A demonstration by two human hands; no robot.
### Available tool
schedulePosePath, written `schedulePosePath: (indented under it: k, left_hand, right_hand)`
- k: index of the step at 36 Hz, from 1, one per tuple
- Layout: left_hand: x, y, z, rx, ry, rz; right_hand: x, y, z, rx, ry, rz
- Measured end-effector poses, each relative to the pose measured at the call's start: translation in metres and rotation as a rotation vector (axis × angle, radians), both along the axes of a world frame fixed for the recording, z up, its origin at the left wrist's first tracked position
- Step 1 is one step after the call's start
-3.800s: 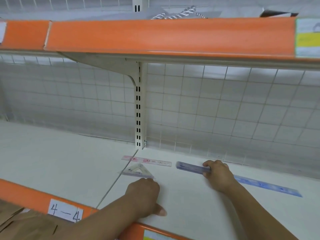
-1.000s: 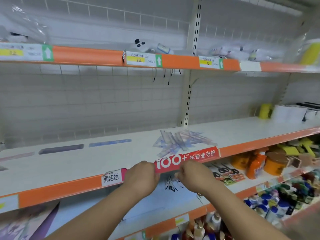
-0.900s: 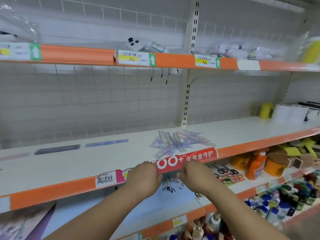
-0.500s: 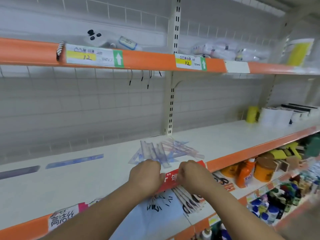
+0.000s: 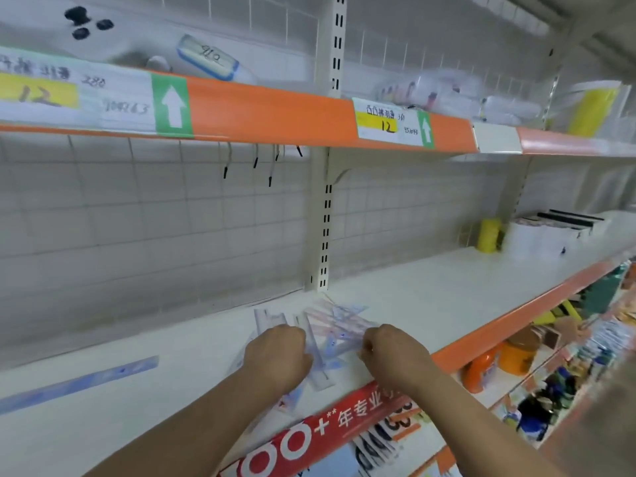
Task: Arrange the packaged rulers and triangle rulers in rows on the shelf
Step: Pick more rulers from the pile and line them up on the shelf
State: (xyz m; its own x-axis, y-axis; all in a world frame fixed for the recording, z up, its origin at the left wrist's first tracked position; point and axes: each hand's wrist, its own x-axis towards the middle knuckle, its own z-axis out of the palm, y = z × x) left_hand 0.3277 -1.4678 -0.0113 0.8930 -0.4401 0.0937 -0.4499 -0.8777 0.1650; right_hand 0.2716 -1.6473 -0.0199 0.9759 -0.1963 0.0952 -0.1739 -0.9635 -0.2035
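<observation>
L hand: our left hand (image 5: 278, 352) lies knuckles-up on the near-left part of the pile. Its fingers are curled under & hidden, so we can't tell if it grips anything.
R hand: our right hand (image 5: 392, 352) sits at the pile's right edge. Fingers are curled, w/ thumb & forefinger pinching at a pack there; that spot is blurred.
Between hands: one clear ruler pack (image 5: 318, 366) runs front-to-back in the gap, just beside the L hand.
Task items: the pile of packaged rulers (image 5: 339, 321) is a loose, criss-crossed heap of clear, bluish & pinkish packs. It sits mid-shelf, in front of the upright post (image 5: 327, 215), not in rows.
Single ruler: we see a blue ruler (image 5: 79, 380) lying flat to the left, well apart from the pile & roughly parallel to the shelf front.
Shelf: the white shelf (image 5: 430, 290) has an orange front lip. A red banner (image 5: 344, 418) w/ white characters hangs on that lip, near our wrists.
Back: a wire grid panel (image 5: 137, 218).
Far right on the shelf: a yellow spool (image 5: 488, 235) & white packs (image 5: 550, 239).
Below, right: orange bottles (image 5: 516, 352) & other blurred goods.
Above: the upper shelf (image 5: 268, 111) has an orange edge w/ price tags (image 5: 389, 123) marked 12.
</observation>
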Motion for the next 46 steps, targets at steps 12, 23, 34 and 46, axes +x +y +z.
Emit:
schedulePosePath:
  k: [12,23,34,46]
  left_hand:
    - [0.019,0.000,-0.007,0.017,0.038,0.191]
    - [0.020,-0.055,-0.012,0.055,0.105,0.301]
    - [0.019,-0.073,-0.012,0.119,0.230,0.457]
    - [0.014,-0.082,-0.016,0.119,0.199,0.526]
  right_hand:
    - [0.057,-0.022,-0.010,-0.054,0.079,0.078]
    - [0.083,-0.050,-0.013,-0.069,0.107,0.208]
    - [0.087,-0.058,-0.015,-0.181,0.107,0.327]
    - [0.088,-0.061,-0.019,-0.179,0.100,0.371]
